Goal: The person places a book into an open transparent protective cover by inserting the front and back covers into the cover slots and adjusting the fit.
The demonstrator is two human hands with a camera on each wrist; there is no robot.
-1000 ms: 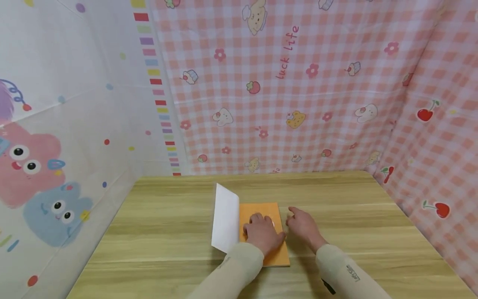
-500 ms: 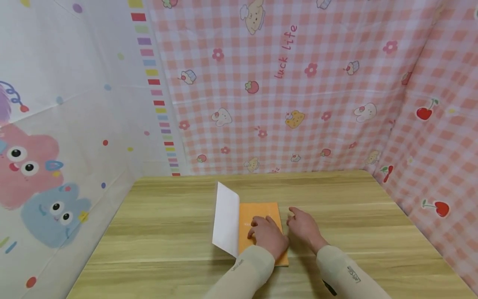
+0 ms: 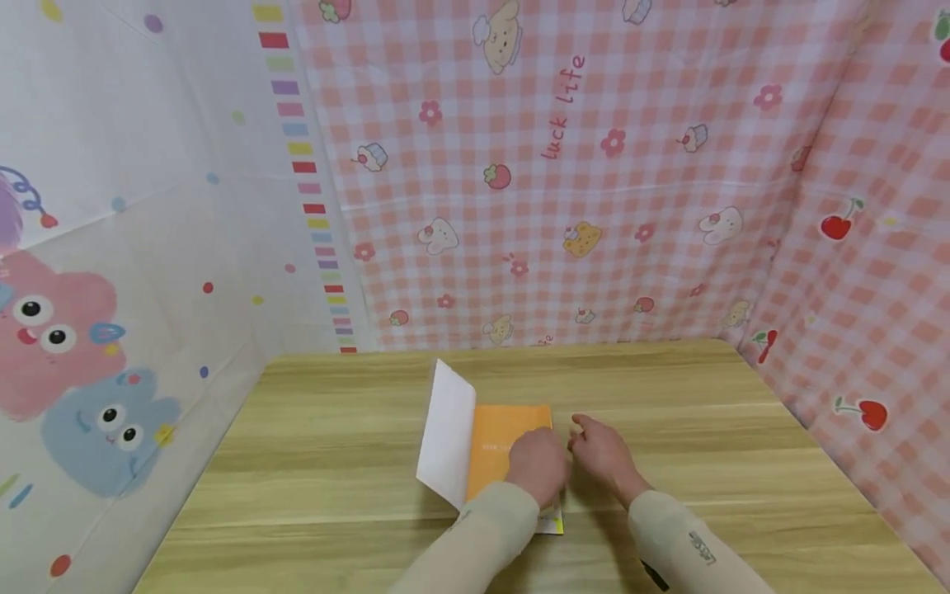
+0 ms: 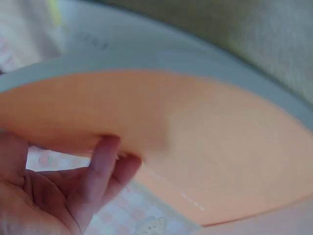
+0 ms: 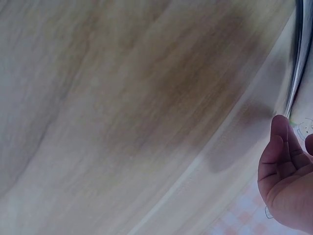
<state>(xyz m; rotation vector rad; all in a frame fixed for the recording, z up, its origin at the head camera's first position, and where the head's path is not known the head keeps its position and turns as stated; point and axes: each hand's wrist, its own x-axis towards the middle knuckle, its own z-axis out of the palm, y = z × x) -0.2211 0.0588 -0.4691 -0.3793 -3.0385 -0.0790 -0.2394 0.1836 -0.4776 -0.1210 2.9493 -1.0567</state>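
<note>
We see an opened book point(image 3: 449, 436) on the desk point(image 3: 326, 462), its orange page point(image 3: 491, 429) pinched near the right edge in the left hand's grip point(image 3: 538, 465), the right hand point(image 3: 603, 452) loosely curled just beside.

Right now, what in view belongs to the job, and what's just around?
In the job:
open booklet, its orange page and raised white leaf
left hand, on the orange page
right hand, beside the booklet

Just around:
wooden table, as support
pink checked cloth
white cartoon cloth
</note>
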